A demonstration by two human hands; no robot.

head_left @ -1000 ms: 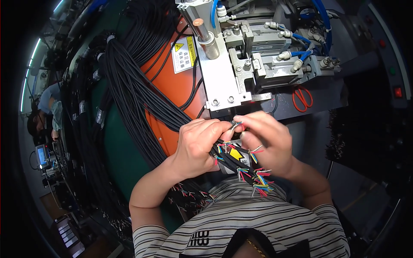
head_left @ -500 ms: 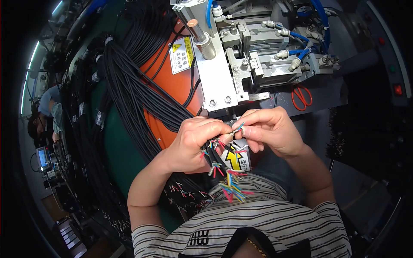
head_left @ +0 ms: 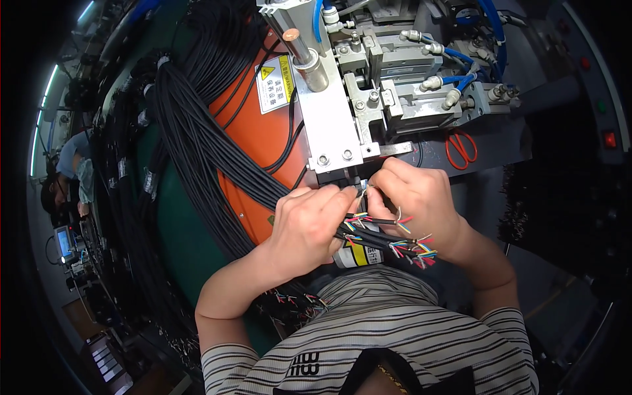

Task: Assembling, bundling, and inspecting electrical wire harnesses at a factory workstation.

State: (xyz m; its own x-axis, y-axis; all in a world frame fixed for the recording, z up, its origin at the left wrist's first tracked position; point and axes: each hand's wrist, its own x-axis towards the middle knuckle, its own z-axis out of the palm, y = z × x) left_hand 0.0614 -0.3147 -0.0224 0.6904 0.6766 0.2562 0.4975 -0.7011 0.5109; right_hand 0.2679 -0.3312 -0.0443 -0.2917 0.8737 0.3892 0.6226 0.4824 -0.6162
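Note:
My left hand (head_left: 306,227) is closed round several black cables (head_left: 359,232), whose stripped ends fan out in red, blue, yellow and bare wires (head_left: 415,250) below my fingers. The fingertips of my right hand (head_left: 415,201) pinch a thin bare wire end (head_left: 363,191) that comes from between my left fingertips. Both hands meet just in front of the dark lower head of a metal machine (head_left: 332,125). The exact grip of the right fingertips is partly hidden by the fingers themselves.
A thick bundle of black cables (head_left: 197,138) runs over the orange machine base (head_left: 253,141) and green surface (head_left: 184,243). Red-handled scissors (head_left: 461,150) lie right of the machine's clamps (head_left: 411,108). Another person (head_left: 76,164) sits at far left.
Both hands have come closer to the machine head with the wire. The loose cable ends have swung from pointing down to pointing right. My right hand has turned, its fingers now more curled.

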